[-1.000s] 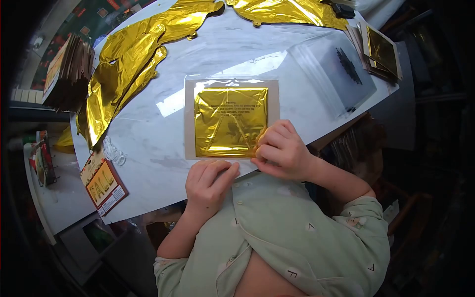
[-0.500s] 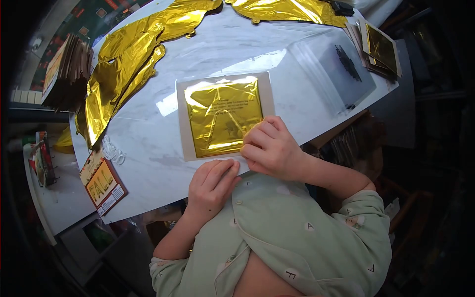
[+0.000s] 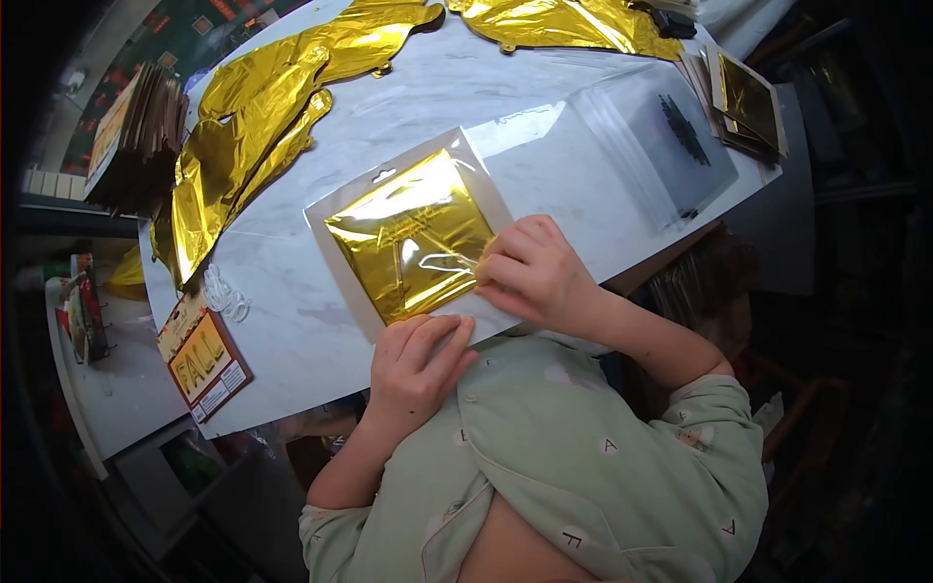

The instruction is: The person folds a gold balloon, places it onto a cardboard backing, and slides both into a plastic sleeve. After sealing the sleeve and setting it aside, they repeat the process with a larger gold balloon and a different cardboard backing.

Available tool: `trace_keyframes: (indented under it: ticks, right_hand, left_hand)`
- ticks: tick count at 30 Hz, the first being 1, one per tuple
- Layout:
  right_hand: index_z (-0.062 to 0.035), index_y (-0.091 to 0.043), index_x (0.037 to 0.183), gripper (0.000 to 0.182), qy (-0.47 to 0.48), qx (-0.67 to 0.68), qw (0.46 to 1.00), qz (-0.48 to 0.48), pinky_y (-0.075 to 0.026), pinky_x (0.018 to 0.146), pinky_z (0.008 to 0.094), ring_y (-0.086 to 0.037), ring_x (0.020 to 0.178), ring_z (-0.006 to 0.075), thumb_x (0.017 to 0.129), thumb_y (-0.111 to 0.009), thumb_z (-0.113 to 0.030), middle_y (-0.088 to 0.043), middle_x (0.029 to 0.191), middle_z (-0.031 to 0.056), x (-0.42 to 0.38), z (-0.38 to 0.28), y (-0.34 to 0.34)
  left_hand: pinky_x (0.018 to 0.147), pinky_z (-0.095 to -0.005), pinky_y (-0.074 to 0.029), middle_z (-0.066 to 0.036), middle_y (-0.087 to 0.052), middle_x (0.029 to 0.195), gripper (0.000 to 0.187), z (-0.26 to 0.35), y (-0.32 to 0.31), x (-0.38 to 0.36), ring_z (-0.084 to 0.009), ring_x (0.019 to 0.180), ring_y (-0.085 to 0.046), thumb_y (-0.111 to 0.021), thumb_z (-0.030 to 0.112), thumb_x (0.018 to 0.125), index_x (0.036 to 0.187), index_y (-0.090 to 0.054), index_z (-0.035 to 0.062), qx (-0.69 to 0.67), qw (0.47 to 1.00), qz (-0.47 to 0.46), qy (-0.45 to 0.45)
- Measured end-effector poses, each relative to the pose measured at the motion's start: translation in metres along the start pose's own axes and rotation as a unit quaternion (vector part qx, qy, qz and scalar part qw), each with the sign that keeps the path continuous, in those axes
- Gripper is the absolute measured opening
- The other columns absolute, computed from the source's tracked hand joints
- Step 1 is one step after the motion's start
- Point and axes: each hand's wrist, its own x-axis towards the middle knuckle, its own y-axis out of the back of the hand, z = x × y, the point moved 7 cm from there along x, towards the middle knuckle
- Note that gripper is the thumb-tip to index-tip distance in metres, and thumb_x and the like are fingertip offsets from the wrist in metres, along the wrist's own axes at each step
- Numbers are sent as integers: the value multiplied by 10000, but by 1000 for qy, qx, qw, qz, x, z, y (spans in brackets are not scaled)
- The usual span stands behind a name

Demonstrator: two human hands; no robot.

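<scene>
A flat clear packet (image 3: 394,231) with folded gold foil over a grey-brown card lies turned at an angle on the table in front of me. A hang hole shows near its upper edge, and bright glare crosses the foil. My right hand (image 3: 537,272) is closed, its fingertips pinching the packet's lower right edge. At the near edge, my left hand (image 3: 416,369) is also closed, with fingers pressed together over the packet's lower corner. The hand hides that corner and the exact grip.
Gold foil balloons (image 3: 243,146) lie along the table's left and back. A stack of cards (image 3: 136,141) stands far left, above white string (image 3: 225,293) and a FALL package (image 3: 204,360). A clear bag with black pieces (image 3: 671,136) lies right, beside more packets (image 3: 743,102).
The packet has turned counterclockwise, its far edge swinging left, and its hang hole now shows clearly. Both hands stay almost in place at its near edge.
</scene>
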Motion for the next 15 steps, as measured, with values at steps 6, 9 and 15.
trace_keyframes:
  ticks: [6, 9, 15]
  right_hand:
    - [-100, -703, 985, 254, -23, 70, 997, -11, -467, 924, 407, -631, 984, 266, 799, -872, -137, -656, 1004, 43, 3, 2, 7]
    - [-76, -723, 1010, 257, -15, 57, 998, 3, -503, 923, 417, -654, 1025, 283, 806, -868, -135, -679, 1045, 59, 3, 3, 12]
    - [-49, -755, 1016, 231, 8, 25, 1000, -14, -560, 877, 415, -698, 1025, 299, 820, -854, -120, -708, 1115, 83, 1, 8, 13]
  left_hand:
    - [912, -398, -546, -119, -705, 1213, 501, -23, 38, 5, -301, 1078, -669, -898, 96, 762, 1244, -766, 69, -17, 996, 55, 65]
    - [1043, -449, -496, -111, -689, 1307, 530, -43, 40, 4, -333, 1241, -623, -890, 129, 760, 1273, -757, 97, 20, 996, 10, 91]
    - [1114, -473, -464, -104, -671, 1409, 486, -54, 39, -2, -352, 1346, -580, -849, 132, 793, 1271, -764, 103, 19, 995, -42, 85]
